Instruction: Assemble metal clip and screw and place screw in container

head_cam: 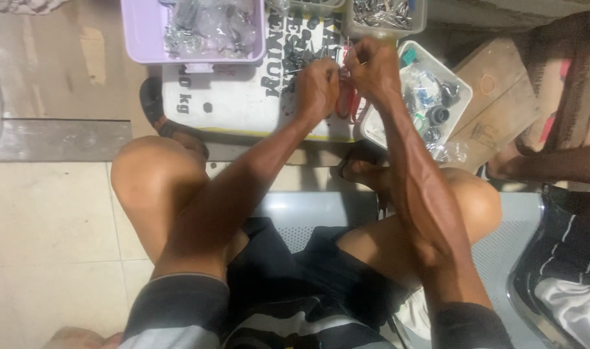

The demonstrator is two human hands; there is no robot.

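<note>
Over the white printed sack [243,103], both hands meet fingertip to fingertip: the left hand [317,87] and right hand [372,64] pinch a small dark metal part [342,59], too tiny to make out. Red-handled pliers [347,103] lie just below them, handles pointing toward the knees; the white tray [460,84] of shiny fittings sits right of the sack

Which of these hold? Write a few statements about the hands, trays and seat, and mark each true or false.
1. Both hands, left hand and right hand, meet over the white sack. True.
2. The lilac tray is empty. False: it holds clear bags of small metal parts.
3. A white tray of dark small parts lies beside the right hand. True.
4. The person stands at a bench. False: they sit on a perforated metal seat, knees apart.
5. Red-handled pliers lie below the hands. True.
</note>
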